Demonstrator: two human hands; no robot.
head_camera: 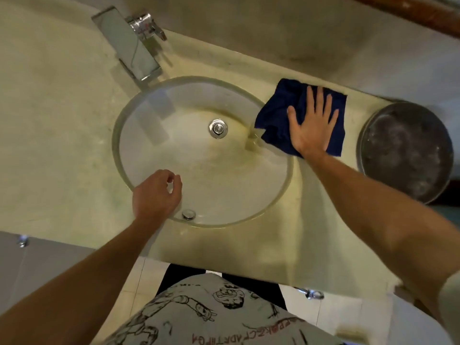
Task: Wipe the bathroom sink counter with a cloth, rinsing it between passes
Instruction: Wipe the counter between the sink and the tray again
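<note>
Pale stone counter (62, 135) surrounds a round glass basin (286, 185), seen from overhead. Just right of the basin, a dark blue cloth (276, 115) lies rumpled and folded on the counter, one corner overlapping the basin's rim. A person's right hand (312, 128) presses flat on it, fingers (319, 100) straight and spread apart, cloth showing on all sides. Over the basin's near edge, the left hand (156, 195) hovers, fingers loosely curled, holding nothing. Behind the basin stands a chrome tap (132, 46); right of the cloth sits a round metal bowl (405, 153).
</note>
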